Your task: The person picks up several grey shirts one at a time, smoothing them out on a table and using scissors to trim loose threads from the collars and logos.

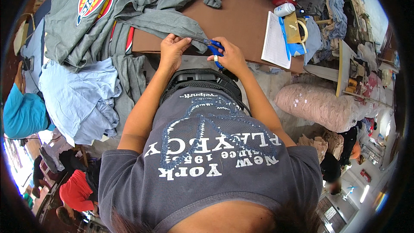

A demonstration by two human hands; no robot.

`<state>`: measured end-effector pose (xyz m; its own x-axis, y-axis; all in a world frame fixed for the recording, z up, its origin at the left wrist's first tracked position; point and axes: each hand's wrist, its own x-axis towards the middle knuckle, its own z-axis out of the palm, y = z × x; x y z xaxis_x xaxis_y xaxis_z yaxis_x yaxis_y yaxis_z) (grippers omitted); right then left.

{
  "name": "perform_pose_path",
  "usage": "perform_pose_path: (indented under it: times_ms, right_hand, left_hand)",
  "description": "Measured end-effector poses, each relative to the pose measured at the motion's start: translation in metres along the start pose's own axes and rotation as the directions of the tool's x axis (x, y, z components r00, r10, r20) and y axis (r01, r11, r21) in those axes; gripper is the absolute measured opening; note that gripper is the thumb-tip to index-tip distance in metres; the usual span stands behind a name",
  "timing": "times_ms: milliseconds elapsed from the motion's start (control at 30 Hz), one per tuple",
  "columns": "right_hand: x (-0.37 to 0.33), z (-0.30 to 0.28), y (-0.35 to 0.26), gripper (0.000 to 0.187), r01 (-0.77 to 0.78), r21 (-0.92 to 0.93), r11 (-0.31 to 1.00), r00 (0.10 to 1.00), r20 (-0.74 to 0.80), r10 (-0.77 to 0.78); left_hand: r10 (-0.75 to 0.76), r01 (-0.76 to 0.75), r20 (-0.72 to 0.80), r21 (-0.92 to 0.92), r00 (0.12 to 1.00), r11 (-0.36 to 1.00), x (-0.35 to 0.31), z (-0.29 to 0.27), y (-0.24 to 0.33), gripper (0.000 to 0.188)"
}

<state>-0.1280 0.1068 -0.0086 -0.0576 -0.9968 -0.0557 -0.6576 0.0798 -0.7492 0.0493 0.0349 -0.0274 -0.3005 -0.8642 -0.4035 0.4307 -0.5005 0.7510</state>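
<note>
A grey garment lies across the brown tabletop, and one tapering end of it reaches the table's near edge. Its edge is pinched between the thumb and fingers of my left hand. Just to the right, my right hand grips blue-handled scissors with fingers through the handles. The blades point left and meet the garment's edge close to my left fingertips; whether they are parted is too small to tell.
More grey garments, one with a printed oval patch, cover the table's left. Light blue shirts hang below them. At right on the brown table are a notepad, a tape roll and a white bottle. Other people work at both sides.
</note>
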Motion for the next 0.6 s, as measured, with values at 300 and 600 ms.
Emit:
perform_pose_path:
  times_ms: [300, 600]
  right_hand:
    - [-0.006, 0.003, 0.018, 0.048, 0.052, 0.01, 0.999, 0.999, -0.012, -0.051]
    - [0.009, 0.004, -0.004, 0.058, -0.01, -0.021, 1.0, 1.0, 0.028, 0.01]
  left_hand:
    - [-0.01, 0.008, -0.021, -0.074, 1.0, 0.997, 0.001, -0.001, 0.003, 0.02]
    - [0.064, -0.065, -0.027, -0.051, 0.998, 0.997, 0.0, -0.005, 0.004, 0.02]
